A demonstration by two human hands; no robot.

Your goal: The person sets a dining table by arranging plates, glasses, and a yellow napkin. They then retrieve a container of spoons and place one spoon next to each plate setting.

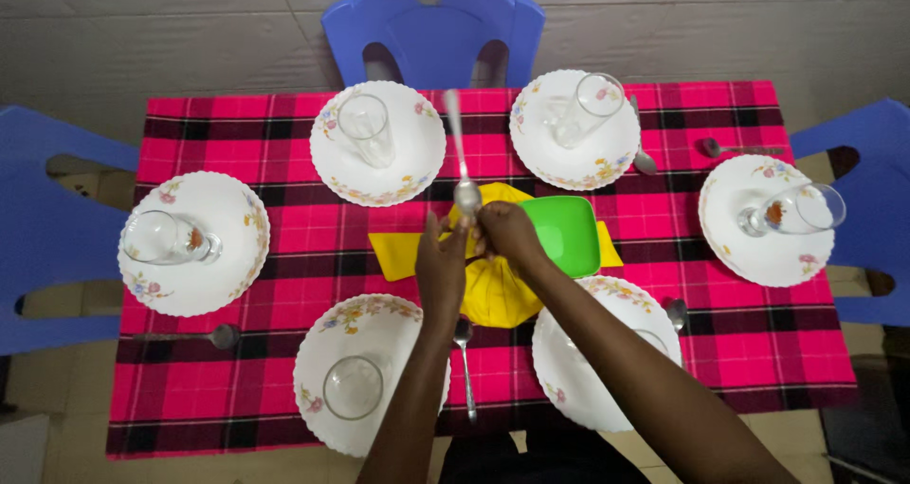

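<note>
Spoon (462, 162) motion-blurred, right hand (504, 235) fingers gripping its bowl end, left hand (442, 266) fingers' grip unclear

Left hand (442, 261) beside clenched right hand (505, 235)

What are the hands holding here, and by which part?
The right hand grips a silver metal spoon near its bowl end, handle pointing away. The left hand is alongside; whether it holds anything is unclear.

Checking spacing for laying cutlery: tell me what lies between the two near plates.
In the head view, one spoon lies on the checked cloth between the near left plate and near right plate.
</note>
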